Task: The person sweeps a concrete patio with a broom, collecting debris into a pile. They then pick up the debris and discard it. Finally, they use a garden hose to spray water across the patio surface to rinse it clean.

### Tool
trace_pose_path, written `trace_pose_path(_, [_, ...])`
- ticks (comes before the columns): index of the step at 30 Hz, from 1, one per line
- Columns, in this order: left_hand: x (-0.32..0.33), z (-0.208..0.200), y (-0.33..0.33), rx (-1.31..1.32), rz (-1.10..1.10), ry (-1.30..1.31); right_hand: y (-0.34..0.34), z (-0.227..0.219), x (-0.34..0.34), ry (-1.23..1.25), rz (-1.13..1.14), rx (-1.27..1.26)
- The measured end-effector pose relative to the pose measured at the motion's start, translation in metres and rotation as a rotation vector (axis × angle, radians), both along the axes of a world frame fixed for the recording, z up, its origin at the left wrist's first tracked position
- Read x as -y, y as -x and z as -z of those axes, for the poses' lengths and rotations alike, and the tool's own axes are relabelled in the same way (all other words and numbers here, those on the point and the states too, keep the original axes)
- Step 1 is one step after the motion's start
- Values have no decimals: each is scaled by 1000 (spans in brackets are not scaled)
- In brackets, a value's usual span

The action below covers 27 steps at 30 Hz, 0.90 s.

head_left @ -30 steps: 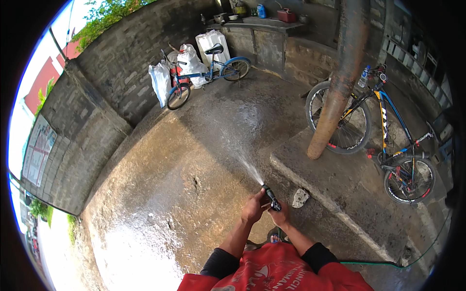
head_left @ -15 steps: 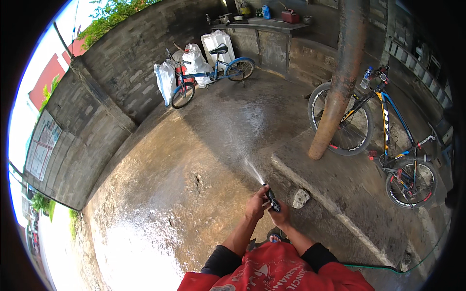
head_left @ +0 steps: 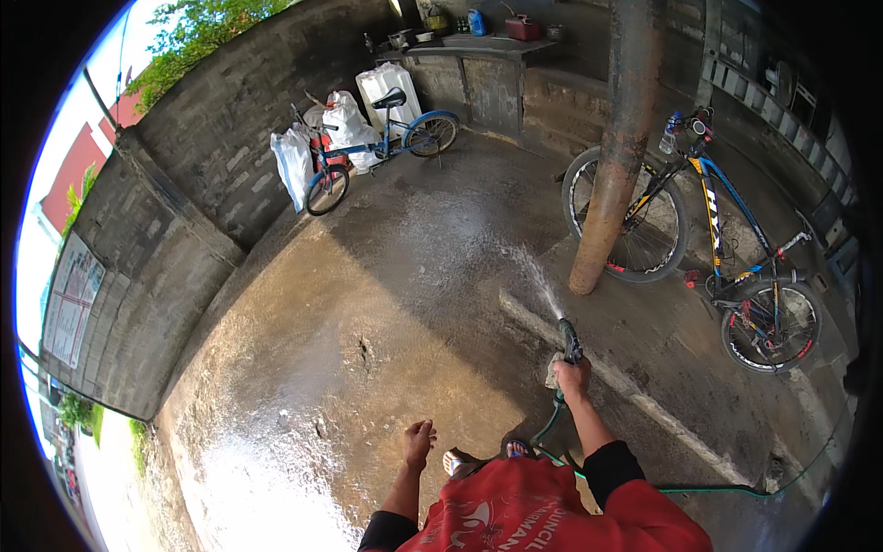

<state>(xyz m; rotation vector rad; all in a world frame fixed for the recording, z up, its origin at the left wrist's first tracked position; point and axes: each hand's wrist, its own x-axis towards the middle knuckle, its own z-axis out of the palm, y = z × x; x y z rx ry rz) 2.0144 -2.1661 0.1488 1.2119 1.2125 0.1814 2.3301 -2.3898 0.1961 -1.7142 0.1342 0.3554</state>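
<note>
My right hand (head_left: 572, 377) is wrapped round the grip of a dark hose spray nozzle (head_left: 571, 342), pointed forward. A white jet of water (head_left: 543, 285) leaves its tip and fans out over the wet concrete floor (head_left: 432, 230). From under that hand a green garden hose (head_left: 549, 427) hangs down, passing near my feet and off to the right. My left hand (head_left: 418, 443) is apart from the nozzle, over the floor to the left. Its fingers are curled in, with nothing seen in them. A pale stone chunk (head_left: 552, 370) is partly hidden behind my right hand.
A rusty post (head_left: 614, 202) rises from a raised concrete ledge (head_left: 644, 419) on the right, with a mountain bike (head_left: 727, 230) behind it. Farther back, a blue bicycle (head_left: 377, 147) stands beside white sacks (head_left: 292, 166). A block wall (head_left: 221, 129) borders the left.
My left hand has let go of the nozzle and moved down to the left. My right hand has carried the nozzle up and right, and the jet now angles up-left from there.
</note>
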Motion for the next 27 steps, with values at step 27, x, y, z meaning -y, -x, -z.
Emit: trace_pose_path(27, [90, 53, 167, -227, -349, 132, -42, -40, -53, 171, -203, 271])
